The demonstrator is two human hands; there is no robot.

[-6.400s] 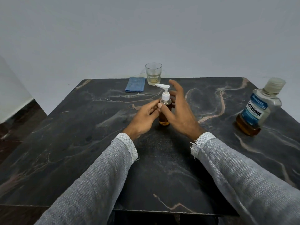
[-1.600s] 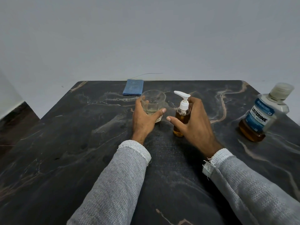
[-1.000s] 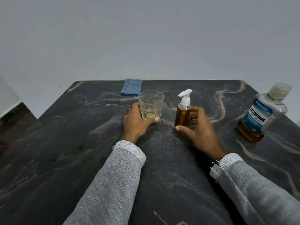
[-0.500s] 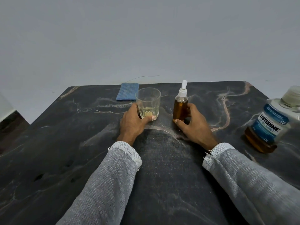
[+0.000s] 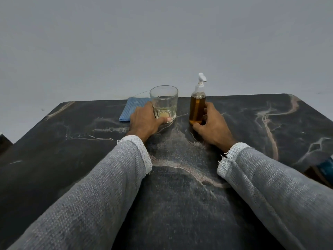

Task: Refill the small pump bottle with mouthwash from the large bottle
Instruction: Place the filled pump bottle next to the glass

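Both the glass (image 5: 164,102) and the small pump bottle (image 5: 197,105) now stand farther out on the tabletop (image 5: 72,145) than a moment ago, toward its 12 o'clock edge, and the view has swung left so that only a sliver of the large bottle (image 5: 325,167) shows at the 3 o'clock edge. The left hand (image 5: 145,121) has its grip closed around the base of the glass, thumb across the front, while the right hand (image 5: 212,126) grips the foot of the pump bottle between thumb and fingers. That bottle stands upright at about 12 o'clock, just right of the glass and apart from it, its amber fill reaching the shoulder and its white pump head (image 5: 201,79) still screwed on. A folded blue cloth (image 5: 132,110) lies behind the glass at 11 o'clock. The step in hand looks like parking these two items, so the person should set each base flat before letting go, keep the bottles well apart, and release the tall, narrow pump bottle last, since it would tip easily. To refill it, the pump head must come off first.
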